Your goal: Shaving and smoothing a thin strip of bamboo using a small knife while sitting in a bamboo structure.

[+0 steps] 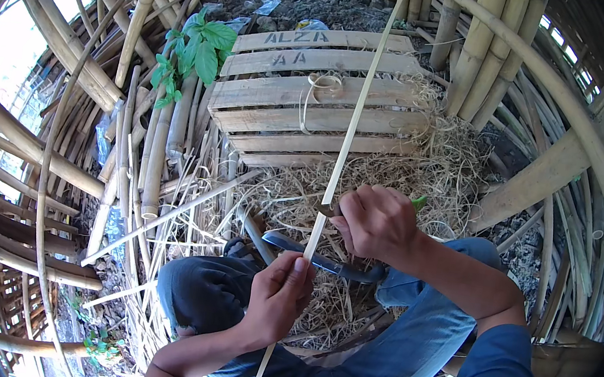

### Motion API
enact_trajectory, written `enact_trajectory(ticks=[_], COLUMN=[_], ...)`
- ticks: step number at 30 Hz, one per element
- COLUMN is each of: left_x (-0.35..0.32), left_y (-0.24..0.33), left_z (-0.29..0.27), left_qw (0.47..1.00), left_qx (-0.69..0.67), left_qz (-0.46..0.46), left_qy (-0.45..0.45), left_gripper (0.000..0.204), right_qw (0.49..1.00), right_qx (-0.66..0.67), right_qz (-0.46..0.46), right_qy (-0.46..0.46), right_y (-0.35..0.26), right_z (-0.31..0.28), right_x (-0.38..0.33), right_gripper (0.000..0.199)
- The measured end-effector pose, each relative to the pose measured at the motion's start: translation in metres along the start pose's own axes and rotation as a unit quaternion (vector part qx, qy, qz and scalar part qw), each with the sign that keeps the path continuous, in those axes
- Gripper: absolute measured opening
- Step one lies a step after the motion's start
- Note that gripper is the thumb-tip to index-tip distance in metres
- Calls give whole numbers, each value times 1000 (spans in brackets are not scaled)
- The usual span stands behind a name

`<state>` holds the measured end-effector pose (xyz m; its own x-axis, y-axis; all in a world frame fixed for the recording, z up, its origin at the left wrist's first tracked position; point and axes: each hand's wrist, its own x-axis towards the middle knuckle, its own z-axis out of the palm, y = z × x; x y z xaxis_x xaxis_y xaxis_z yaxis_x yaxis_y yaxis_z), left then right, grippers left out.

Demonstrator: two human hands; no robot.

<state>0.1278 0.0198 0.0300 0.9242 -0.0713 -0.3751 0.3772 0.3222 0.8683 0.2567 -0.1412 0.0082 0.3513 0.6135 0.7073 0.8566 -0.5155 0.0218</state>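
A long, pale bamboo strip runs from the far top, across the middle, and down past my lap. My left hand pinches it between thumb and fingers, just above my knees. Farther along, my right hand is a fist around a small knife, whose short dark blade touches the strip. Most of that knife is hidden in the fist; a green end sticks out behind. Below the right hand lies a dark, curved tool with a bluish sheen and a black, handle-like end, partly hidden behind the strip and left hand.
Ahead stands a slatted wooden crate with a curled shaving on top. Fine shavings heap around it. Cut bamboo lengths and a leafy green plant are at the left. Thick bamboo poles rise at the right.
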Motion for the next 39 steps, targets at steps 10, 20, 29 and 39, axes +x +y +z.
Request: enact_trajectory(ticks=[10,20,29,39], left_x=[-11,-33,-45,-28], left_y=[-16,-21,-26,-19], left_z=[-5,-16,-29,-34], left_qw=[998,993,985,971], left_qx=[-23,44,33,-37], left_qz=[-52,-98,-140,-208], left_qy=[-20,-49,-95,-112], left_gripper=[24,23,23,29], right_qw=[987,950,901,781], right_qx=[-37,-105,-130,-146], right_qz=[153,291,413,605], right_qy=[5,-31,30,-49], right_y=[59,106,155,212], right_z=[2,-18,-37,-27], right_x=[-2,-4,-27,-63], right_gripper=[23,34,35,44])
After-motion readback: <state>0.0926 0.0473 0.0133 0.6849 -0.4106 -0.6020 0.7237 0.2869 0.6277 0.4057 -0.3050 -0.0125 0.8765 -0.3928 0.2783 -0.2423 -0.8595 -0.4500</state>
